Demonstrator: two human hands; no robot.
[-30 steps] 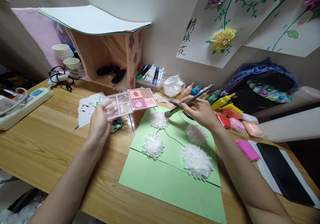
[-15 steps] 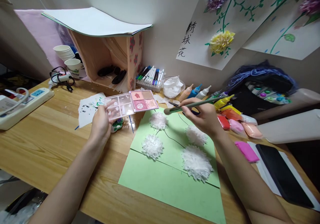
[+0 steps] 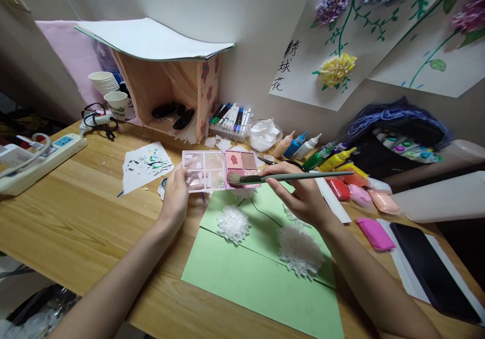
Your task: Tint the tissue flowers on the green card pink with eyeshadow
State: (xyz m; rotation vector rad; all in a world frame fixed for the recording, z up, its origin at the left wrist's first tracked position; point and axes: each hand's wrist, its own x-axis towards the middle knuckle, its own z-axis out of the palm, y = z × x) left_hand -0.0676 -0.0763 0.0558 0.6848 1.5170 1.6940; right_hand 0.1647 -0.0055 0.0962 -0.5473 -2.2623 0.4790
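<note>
My left hand point(image 3: 176, 193) grips the clear lid side of an open pink blush palette point(image 3: 222, 170), held just above the desk. My right hand point(image 3: 301, 192) pinches a long green-handled brush point(image 3: 288, 177). The bristle tip rests on a pink pan at the palette's right side. Under the hands lies a green paper sheet point(image 3: 250, 273) with white tissue flowers point(image 3: 232, 224) and thin black stems; a bigger flower point(image 3: 299, 250) sits by my right wrist.
Paint bottles point(image 3: 314, 152), clay pieces point(image 3: 375, 230) and a black tablet point(image 3: 432, 258) lie right. A marker set point(image 3: 231, 119), a bowl of tissue point(image 3: 264, 133), a wooden shelf box point(image 3: 166, 96), paper cups point(image 3: 108, 89) and a power strip point(image 3: 41, 159) stand behind and left.
Both hands came together: the palette moved right and the brush swung left, its tip going from above the top flower onto the palette's pink pan. The camera shifted slightly.
</note>
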